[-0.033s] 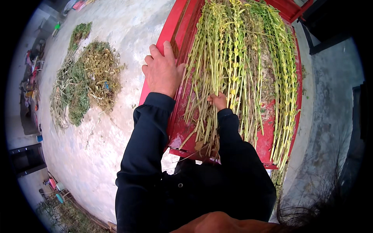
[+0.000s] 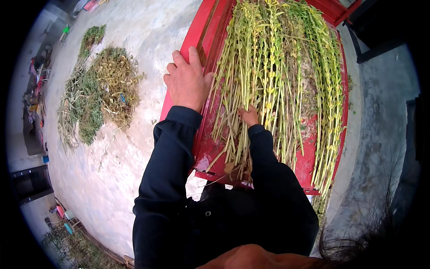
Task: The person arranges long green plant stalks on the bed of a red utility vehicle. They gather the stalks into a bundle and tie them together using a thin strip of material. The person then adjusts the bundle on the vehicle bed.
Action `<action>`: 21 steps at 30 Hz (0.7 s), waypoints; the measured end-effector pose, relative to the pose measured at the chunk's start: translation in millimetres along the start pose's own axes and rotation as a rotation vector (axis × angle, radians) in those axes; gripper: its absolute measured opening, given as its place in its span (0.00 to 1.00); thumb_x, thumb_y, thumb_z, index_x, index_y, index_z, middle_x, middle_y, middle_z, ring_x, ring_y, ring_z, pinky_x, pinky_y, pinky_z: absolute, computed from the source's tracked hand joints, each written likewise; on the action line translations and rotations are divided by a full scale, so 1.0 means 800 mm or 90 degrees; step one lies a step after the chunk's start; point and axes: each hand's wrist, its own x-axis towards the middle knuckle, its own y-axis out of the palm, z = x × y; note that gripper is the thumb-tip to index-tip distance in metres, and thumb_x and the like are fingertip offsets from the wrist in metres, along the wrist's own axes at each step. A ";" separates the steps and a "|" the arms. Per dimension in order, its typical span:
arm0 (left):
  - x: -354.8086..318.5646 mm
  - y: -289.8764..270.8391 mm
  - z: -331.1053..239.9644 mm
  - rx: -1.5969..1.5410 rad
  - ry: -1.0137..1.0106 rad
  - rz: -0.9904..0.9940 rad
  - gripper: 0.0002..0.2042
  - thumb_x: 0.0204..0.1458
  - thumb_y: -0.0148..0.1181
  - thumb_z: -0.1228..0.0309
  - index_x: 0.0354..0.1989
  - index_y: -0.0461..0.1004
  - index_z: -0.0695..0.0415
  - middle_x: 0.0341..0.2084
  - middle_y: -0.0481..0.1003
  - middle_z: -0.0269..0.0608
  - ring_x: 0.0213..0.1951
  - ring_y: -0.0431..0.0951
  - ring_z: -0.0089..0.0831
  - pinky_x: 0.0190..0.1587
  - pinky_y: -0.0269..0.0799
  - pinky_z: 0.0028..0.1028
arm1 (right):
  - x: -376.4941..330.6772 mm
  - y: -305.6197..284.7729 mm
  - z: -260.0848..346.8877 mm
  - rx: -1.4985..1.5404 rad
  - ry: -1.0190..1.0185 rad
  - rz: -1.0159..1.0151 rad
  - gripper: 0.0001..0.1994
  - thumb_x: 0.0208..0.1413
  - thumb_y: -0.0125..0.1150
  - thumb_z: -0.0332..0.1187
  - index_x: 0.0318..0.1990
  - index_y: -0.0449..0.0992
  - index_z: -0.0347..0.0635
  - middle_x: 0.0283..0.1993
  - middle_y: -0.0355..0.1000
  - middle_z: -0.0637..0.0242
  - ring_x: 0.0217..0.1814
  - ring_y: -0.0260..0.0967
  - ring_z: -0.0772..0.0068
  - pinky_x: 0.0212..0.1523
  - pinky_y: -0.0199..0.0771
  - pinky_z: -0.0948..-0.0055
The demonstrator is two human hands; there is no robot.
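My left hand (image 2: 186, 83) rests on the red side wall (image 2: 207, 29) of a cart bed, its fingers spread over the top edge and its thumb on the inner side. Inside the bed lies a thick layer of long green and yellowish plant stalks (image 2: 272, 54), with pods or leaves along their far parts and bare ends toward me. My right hand (image 2: 249, 116) is down among the stalks left of the middle, fingers closed around some of them. Its fingertips are partly hidden by the stalks.
A heap of dried and green plants (image 2: 112, 85) lies on the pale concrete floor (image 2: 148, 45) at the left. More cut plants (image 2: 76, 246) are at the lower left, near a dark box-shaped thing (image 2: 31, 184). A dark metal frame (image 2: 376, 51) stands at the far right.
My right hand has shifted slightly left and up among the stalks, and its fingers look a little looser. My left hand stays on the side wall.
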 end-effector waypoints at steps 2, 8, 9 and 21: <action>0.002 0.003 -0.007 -0.007 0.015 -0.013 0.34 0.38 0.65 0.59 0.55 0.58 0.53 0.48 0.61 0.53 0.41 0.69 0.48 0.38 0.68 0.42 | 0.015 0.017 -0.023 -0.429 -0.123 -0.106 0.26 0.42 0.65 0.38 0.44 0.65 0.28 0.39 0.69 0.44 0.42 0.67 0.49 0.43 0.67 0.60; -0.001 0.005 0.001 -0.003 0.004 -0.017 0.34 0.38 0.65 0.58 0.54 0.58 0.52 0.48 0.61 0.53 0.41 0.69 0.48 0.37 0.67 0.43 | -0.008 0.107 -0.010 -0.737 -0.023 -0.218 0.35 0.38 0.67 0.37 0.55 0.57 0.40 0.49 0.60 0.44 0.47 0.61 0.45 0.43 0.67 0.56; -0.001 0.006 0.003 -0.002 0.009 -0.027 0.34 0.38 0.65 0.58 0.54 0.58 0.52 0.48 0.61 0.53 0.41 0.69 0.48 0.37 0.67 0.43 | -0.011 0.109 -0.010 -0.737 -0.032 -0.228 0.35 0.38 0.66 0.37 0.55 0.57 0.40 0.49 0.59 0.45 0.48 0.60 0.45 0.43 0.67 0.55; -0.001 -0.003 0.003 -0.038 -0.027 0.017 0.33 0.38 0.65 0.57 0.55 0.59 0.52 0.49 0.61 0.51 0.42 0.68 0.46 0.39 0.67 0.42 | -0.008 -0.021 0.009 -0.176 -0.005 -0.078 0.41 0.41 0.65 0.29 0.62 0.48 0.27 0.59 0.54 0.40 0.61 0.54 0.52 0.56 0.59 0.64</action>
